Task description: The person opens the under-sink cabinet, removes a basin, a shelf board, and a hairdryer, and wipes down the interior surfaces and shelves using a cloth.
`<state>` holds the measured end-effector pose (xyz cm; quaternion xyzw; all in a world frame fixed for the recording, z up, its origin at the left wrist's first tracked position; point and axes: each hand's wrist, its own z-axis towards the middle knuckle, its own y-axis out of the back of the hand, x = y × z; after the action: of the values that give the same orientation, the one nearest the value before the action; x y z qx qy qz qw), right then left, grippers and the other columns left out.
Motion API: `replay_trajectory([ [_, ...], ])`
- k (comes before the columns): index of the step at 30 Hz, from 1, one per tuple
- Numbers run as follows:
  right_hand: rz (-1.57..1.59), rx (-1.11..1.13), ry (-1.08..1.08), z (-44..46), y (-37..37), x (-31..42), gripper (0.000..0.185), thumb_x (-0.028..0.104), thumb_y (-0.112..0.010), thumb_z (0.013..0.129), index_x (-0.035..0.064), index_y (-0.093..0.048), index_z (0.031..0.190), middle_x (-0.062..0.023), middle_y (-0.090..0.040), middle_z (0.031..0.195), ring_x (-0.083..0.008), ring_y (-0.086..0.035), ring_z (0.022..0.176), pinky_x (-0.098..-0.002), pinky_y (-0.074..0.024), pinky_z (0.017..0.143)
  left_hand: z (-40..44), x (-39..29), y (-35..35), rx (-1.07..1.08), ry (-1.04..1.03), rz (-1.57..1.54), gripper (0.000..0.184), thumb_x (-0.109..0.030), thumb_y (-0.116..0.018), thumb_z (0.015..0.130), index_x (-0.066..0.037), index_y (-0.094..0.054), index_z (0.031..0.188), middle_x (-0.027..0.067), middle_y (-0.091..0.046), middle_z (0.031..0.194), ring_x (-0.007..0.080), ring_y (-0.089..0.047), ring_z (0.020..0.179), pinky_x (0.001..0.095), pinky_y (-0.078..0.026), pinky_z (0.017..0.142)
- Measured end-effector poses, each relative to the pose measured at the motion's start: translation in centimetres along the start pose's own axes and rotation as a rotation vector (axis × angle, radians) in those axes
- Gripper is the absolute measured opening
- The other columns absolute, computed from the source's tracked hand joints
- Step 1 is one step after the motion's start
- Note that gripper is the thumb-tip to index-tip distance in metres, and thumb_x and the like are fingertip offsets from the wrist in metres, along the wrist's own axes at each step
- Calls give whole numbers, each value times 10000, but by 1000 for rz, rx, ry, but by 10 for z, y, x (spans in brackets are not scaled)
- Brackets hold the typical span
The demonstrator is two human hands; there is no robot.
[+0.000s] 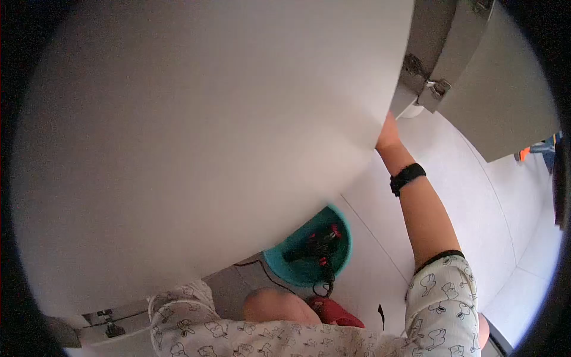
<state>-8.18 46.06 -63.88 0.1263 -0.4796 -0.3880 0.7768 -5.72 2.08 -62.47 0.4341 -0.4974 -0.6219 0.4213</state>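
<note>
A large pale panel (196,137) fills the upper left and centre of the view, close to the camera. My right arm, with a black band at the wrist, reaches up to the panel's right edge. Only part of my right hand (388,132) shows there; its fingers are hidden behind the panel. My left hand is out of sight, with just the patterned left sleeve showing below the panel. Under the panel's lower edge a teal basin (347,241) holds a black and red device (321,244) with a cord.
At the upper right a cabinet door (493,101) hangs open on metal hinges (439,88). Pale floor tiles (476,196) lie below it. A red shoe (336,312) and my bare knee (276,304) are near the bottom. Blue and orange items (538,149) show at the far right.
</note>
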Motion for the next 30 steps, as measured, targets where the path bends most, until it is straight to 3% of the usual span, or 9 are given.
replay_trajectory([
  [1,-4,60,-112,2,3,1,175,195,-507,756,50,-581,822,-155,-588,865,-350,-565,799,-427,-475,694,0,0,1,2,0,2,445,-355,-493,831,-73,-502,1174,165,-504,1173,318,-462,1108,433,-369,931],
  [2,-68,-26,48,0,-7,-16,159,189,-503,746,52,-571,788,-151,-587,850,-351,-569,775,-429,-479,665,-1,2,2,-4,-1,4,444,-355,-493,831,-72,-503,1174,165,-504,1173,318,-462,1108,433,-369,931],
  [5,-53,18,92,2,-12,-27,172,197,-502,755,56,-576,822,-152,-586,884,-346,-571,789,-427,-480,679,-4,2,6,-5,-1,14,443,-354,-491,832,-71,-503,1173,165,-504,1173,318,-463,1107,433,-369,931],
  [9,-51,-31,8,-1,-9,-25,191,211,-501,767,59,-576,856,-152,-582,916,-342,-570,809,-424,-481,694,-9,1,9,-12,-7,26,441,-352,-489,833,-70,-503,1172,166,-504,1172,318,-464,1106,434,-369,930],
  [17,-141,97,-42,1,-2,-19,194,229,-492,784,62,-566,849,-150,-569,919,-349,-559,842,-428,-474,713,-17,6,11,-13,-2,26,437,-348,-485,835,-67,-503,1170,166,-504,1172,318,-466,1105,434,-370,929],
  [30,-78,50,-27,-1,5,-9,203,207,-473,787,54,-563,885,-155,-557,982,-327,-543,903,-416,-463,760,-24,10,14,-22,8,26,431,-341,-478,839,-63,-504,1167,168,-504,1172,317,-469,1101,435,-372,927],
])
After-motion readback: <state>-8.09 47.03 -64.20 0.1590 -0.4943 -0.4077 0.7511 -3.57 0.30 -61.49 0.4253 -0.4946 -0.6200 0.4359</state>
